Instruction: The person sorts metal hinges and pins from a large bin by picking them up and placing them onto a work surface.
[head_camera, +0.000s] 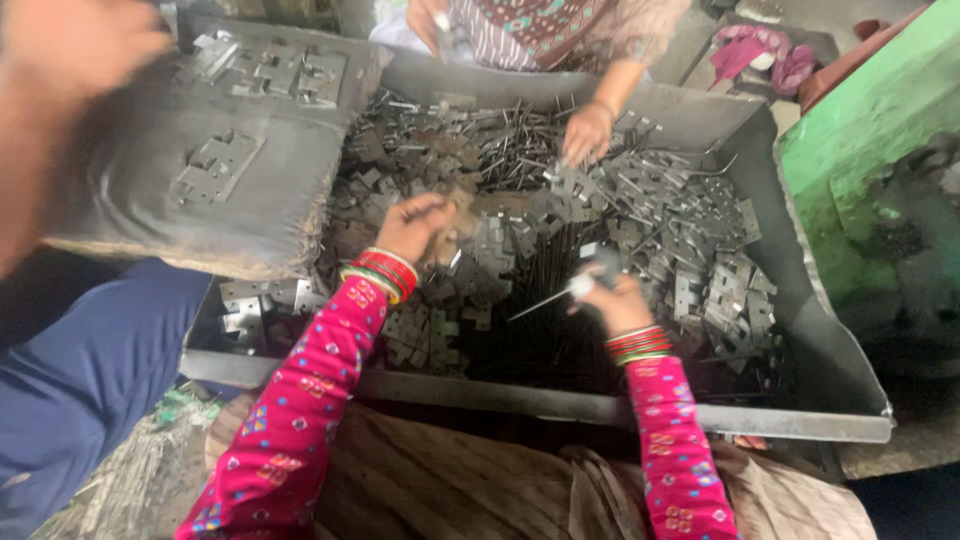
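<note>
My left hand (418, 226) reaches into a big metal tray (820, 350) heaped with grey hinge plates (715, 290) and thin pins; its fingers close around a plate from the pile. My right hand (612, 296) hovers over the dark middle of the tray, pinching a thin metal pin (545, 299) together with a small plate. Both arms wear pink patterned sleeves and red and green bangles.
Across the tray another person's hand (587, 133) digs in the plates. At the left a dark padded board (215, 190) carries a few assembled hinges. A person in blue (90, 360) sits at the left. A green block (870, 130) stands at the right.
</note>
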